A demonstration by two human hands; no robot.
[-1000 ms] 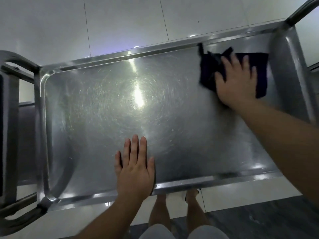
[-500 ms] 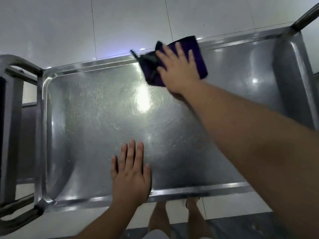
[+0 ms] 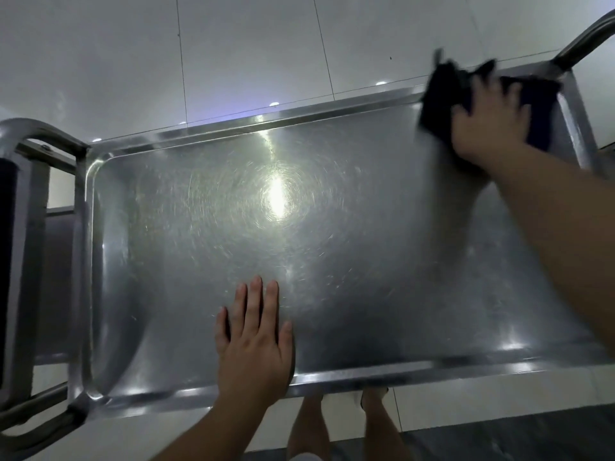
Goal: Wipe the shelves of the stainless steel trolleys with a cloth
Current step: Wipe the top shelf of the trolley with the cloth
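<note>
The top shelf (image 3: 366, 247) of a stainless steel trolley fills the view, scratched and shining under a light. A dark purple cloth (image 3: 442, 91) lies at the shelf's far right corner, pressed down under my right hand (image 3: 489, 128), fingers spread over it and blurred. My left hand (image 3: 254, 347) lies flat on the shelf near its front rim, fingers together, holding nothing.
The raised rim (image 3: 366, 374) runs round the shelf. A tubular handle (image 3: 36, 134) and frame stand at the left end, and a second handle (image 3: 585, 38) rises at the far right corner. White floor tiles surround the trolley. My bare feet (image 3: 339, 414) stand below the front rim.
My right hand swept the cloth from the right side to the middle of the far rim, then back to the far right corner. My left hand stayed put.
</note>
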